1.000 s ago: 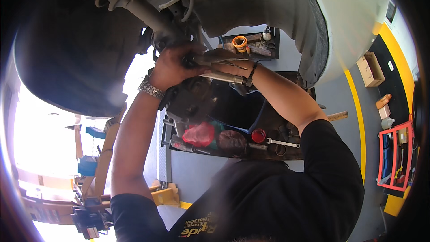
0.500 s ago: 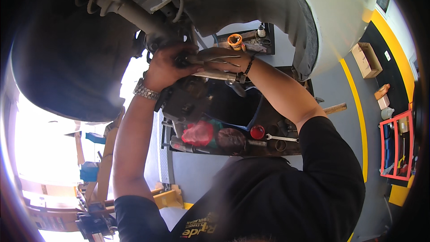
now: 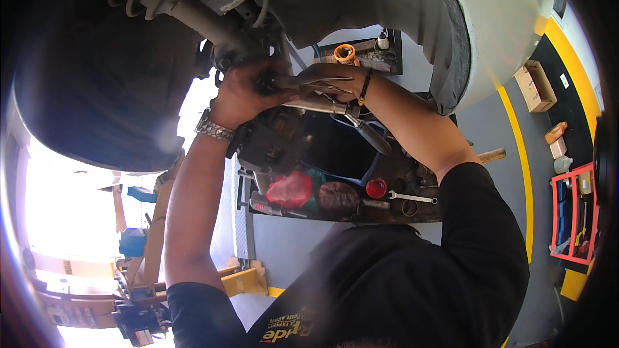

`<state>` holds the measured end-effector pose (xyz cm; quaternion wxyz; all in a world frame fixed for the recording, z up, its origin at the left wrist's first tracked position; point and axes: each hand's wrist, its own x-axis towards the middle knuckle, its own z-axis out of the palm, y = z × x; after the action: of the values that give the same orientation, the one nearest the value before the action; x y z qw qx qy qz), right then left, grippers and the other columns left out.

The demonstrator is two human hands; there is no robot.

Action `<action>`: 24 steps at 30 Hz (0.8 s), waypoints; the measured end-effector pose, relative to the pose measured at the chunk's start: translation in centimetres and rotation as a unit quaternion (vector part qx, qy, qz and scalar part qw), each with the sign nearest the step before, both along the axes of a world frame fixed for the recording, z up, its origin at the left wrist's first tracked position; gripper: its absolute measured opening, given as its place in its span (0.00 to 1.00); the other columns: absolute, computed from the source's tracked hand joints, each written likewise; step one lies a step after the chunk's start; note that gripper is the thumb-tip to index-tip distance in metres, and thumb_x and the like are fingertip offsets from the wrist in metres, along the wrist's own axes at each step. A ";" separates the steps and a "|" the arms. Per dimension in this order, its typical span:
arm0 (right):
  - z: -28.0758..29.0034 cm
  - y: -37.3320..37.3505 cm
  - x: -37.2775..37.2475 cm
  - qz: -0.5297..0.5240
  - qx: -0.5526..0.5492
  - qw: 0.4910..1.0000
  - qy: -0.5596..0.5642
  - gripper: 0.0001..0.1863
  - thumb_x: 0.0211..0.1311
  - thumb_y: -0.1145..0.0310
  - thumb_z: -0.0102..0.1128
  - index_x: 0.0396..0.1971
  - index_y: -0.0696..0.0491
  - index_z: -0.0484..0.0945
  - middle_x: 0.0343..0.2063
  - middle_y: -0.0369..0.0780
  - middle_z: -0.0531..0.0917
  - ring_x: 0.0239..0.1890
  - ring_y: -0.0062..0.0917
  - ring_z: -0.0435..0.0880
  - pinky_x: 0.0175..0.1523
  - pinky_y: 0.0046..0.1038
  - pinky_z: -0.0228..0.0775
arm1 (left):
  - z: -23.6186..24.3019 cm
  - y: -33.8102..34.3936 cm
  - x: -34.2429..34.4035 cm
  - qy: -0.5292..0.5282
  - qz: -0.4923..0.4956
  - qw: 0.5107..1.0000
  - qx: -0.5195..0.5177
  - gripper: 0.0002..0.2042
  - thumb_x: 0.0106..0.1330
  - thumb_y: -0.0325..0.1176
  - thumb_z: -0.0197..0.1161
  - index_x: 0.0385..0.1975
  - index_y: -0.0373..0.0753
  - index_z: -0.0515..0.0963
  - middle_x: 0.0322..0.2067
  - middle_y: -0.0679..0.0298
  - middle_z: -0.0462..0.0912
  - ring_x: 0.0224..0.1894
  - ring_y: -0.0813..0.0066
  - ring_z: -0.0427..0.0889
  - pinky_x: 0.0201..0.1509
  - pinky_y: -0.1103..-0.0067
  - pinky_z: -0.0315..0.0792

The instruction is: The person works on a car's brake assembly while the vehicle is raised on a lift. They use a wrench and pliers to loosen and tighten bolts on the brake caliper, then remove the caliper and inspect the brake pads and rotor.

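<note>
Under a raised car's wheel arch, below the strut with its coil spring, both my hands work close together. My left hand, with a metal watch on the wrist, is closed around a dark round part whose kind I cannot make out. The pale metal handles of pliers stick out from beside that part toward my right hand. My right fingers curl around the handles, partly hidden behind them. Just below runs a silver rod, its far end joined to a dark, rounded bar.
Below stands a dark workbench with a red cloth, a red round container and a combination wrench. An orange tub sits on another tray. The fender curves at right; a red rack stands on the floor.
The dark bar at the rod's end has swung out and shows more of its length below my right wrist. My hands keep their grip; the whole view has shifted slightly.
</note>
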<state>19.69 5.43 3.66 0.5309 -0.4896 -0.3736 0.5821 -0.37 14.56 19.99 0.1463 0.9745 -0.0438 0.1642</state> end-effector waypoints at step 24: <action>-1.5 2.4 -2.3 -0.146 0.341 0.847 -0.382 0.15 0.69 0.73 0.52 0.54 0.55 0.79 0.50 0.48 0.82 0.52 0.33 0.83 0.56 0.31 0.74 | -0.1 0.0 -0.1 0.016 0.022 1.000 -0.001 0.23 0.50 0.34 0.80 0.47 0.38 0.83 0.44 0.59 0.85 0.46 0.68 0.85 0.52 0.72 0.78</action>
<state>17.41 7.82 2.18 0.5586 -0.5105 -0.6459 0.1014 -0.48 14.58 19.90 0.1442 0.9776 -0.0195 0.1520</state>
